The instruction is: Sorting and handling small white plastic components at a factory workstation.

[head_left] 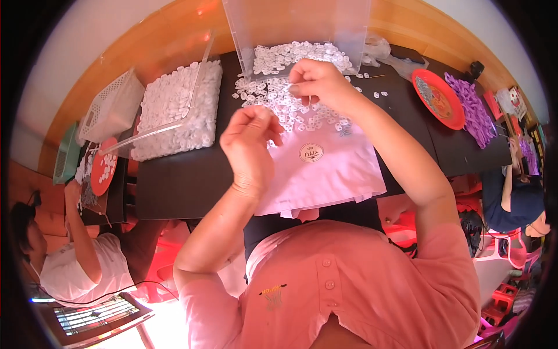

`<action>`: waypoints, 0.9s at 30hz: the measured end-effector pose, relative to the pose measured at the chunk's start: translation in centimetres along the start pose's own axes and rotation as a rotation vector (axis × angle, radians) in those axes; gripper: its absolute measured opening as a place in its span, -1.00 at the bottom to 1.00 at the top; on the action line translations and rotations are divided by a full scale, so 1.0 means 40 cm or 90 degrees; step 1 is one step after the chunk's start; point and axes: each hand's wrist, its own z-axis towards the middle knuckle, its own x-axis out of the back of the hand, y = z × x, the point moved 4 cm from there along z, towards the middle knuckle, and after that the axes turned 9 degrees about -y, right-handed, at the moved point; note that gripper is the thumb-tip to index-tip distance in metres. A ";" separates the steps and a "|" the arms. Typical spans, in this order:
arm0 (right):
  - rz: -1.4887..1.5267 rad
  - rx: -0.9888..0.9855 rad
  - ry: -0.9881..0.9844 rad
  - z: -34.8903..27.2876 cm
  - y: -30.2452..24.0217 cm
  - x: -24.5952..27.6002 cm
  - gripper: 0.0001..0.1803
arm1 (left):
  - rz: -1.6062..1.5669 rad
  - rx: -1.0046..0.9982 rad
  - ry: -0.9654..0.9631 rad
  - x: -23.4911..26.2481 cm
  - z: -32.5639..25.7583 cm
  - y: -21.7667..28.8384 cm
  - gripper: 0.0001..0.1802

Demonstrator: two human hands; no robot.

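Over the pink cloth on the dark table, both my hands are raised with their fingers pinched. My left hand is closed at the near left edge of a spread of small white plastic pieces with holes. What its fingertips hold, if anything, is too small to make out. Farther off and to the right, my right hand is closed above the same pieces. Something small and white shows by its fingertips, but I cannot tell its kind. Behind the spread, a tall clear plastic bin lies tipped with more white pieces inside.
At the left stands a clear box full of white pieces, beside a white basket. A red plate and purple strung pieces lie at the right. One person sits at left; another is at far right.
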 end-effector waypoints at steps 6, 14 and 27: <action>0.139 0.024 -0.031 -0.094 -0.035 -0.053 -0.90 | -0.028 -0.016 -0.004 -0.038 0.091 0.034 -0.91; -0.032 0.239 0.038 -0.097 -0.029 -0.107 -0.86 | -0.238 0.197 -0.069 -0.040 0.151 -0.089 -0.84; 0.051 0.113 0.080 -0.106 0.030 -0.120 -0.86 | -0.261 0.137 -0.063 -0.064 0.125 -0.084 -0.89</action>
